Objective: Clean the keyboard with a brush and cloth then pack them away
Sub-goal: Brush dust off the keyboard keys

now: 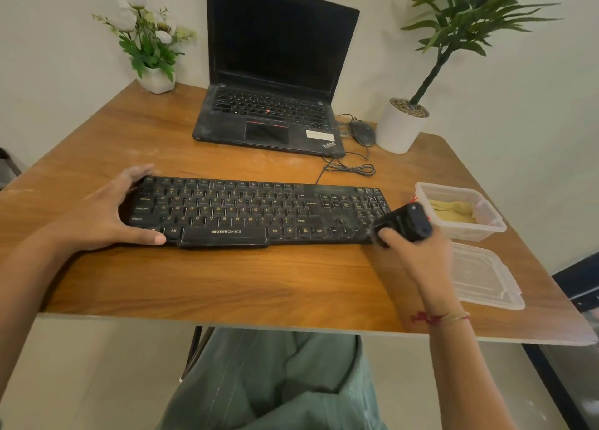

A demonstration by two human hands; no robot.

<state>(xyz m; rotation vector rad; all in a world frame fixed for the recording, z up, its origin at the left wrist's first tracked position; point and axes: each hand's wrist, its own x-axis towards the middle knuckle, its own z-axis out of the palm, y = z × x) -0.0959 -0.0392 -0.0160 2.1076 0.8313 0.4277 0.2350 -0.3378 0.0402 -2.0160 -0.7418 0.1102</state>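
A black dusty keyboard (pixel 256 210) lies across the middle of the wooden table (pixel 227 287). My left hand (pixel 107 212) grips its left end, thumb on the front edge and fingers over the back corner. My right hand (pixel 411 254) holds a black brush (pixel 405 223) at the keyboard's front right corner, its head touching the number pad area. A yellowish cloth (pixel 453 210) lies inside a clear plastic container (pixel 486 227) just right of the keyboard.
The container's clear lid (pixel 483 277) lies flat near the right table edge. Behind the keyboard stand an open black laptop (pixel 269 118), a mouse (pixel 361 133) with a coiled cable, a white flower pot (pixel 157 79) and a white pot with a tall plant (pixel 400 128).
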